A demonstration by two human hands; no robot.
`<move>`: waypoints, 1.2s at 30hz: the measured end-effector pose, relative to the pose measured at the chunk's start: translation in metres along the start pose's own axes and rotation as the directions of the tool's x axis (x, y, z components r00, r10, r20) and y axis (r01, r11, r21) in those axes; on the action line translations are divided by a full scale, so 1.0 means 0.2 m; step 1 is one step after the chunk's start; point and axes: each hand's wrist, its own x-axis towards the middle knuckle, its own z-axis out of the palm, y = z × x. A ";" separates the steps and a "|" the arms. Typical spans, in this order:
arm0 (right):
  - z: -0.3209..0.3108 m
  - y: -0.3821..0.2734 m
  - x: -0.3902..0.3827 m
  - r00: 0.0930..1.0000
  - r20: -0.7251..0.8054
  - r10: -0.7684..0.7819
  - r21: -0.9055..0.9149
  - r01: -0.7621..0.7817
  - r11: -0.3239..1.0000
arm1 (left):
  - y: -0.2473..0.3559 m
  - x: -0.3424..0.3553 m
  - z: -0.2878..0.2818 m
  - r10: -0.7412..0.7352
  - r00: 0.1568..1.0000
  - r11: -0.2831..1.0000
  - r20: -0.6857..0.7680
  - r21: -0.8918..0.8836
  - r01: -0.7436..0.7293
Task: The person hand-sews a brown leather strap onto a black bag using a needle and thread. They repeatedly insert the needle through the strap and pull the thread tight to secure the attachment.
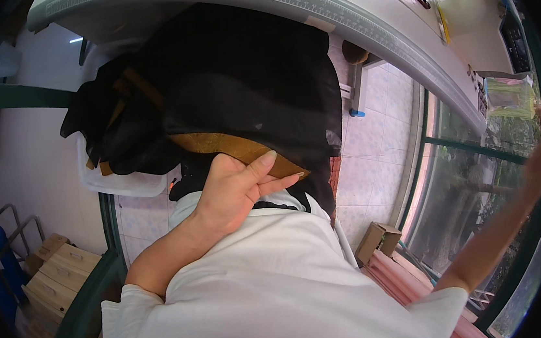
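While partly under black cloth (243, 87), brown board (236, 147).

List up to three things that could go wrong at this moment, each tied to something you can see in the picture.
1. The left hand alone grips the brown board under the black cloth; with one hand, the bundle could slip.
2. The cloth drapes over the table edge and may slide off.
3. The right hand reaches far out beside the clear bag, at the rim of the view, so the person may be off balance.
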 end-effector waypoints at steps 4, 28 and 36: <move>0.40 -0.72 -0.77 0.593 0.805 0.014 0.435 -0.605 0.667 | -0.02 0.00 -0.05 0.052 0.997 0.999 0.051 0.011 -0.052; 0.61 -0.94 -1.14 0.450 0.892 0.042 0.395 -0.822 0.411 | 0.03 -0.02 0.03 0.090 0.996 0.992 0.019 0.084 -0.092; 0.63 -0.94 -1.16 0.479 0.877 0.029 0.429 -0.810 0.400 | 0.03 -0.02 0.03 0.087 0.996 0.990 0.008 0.110 -0.088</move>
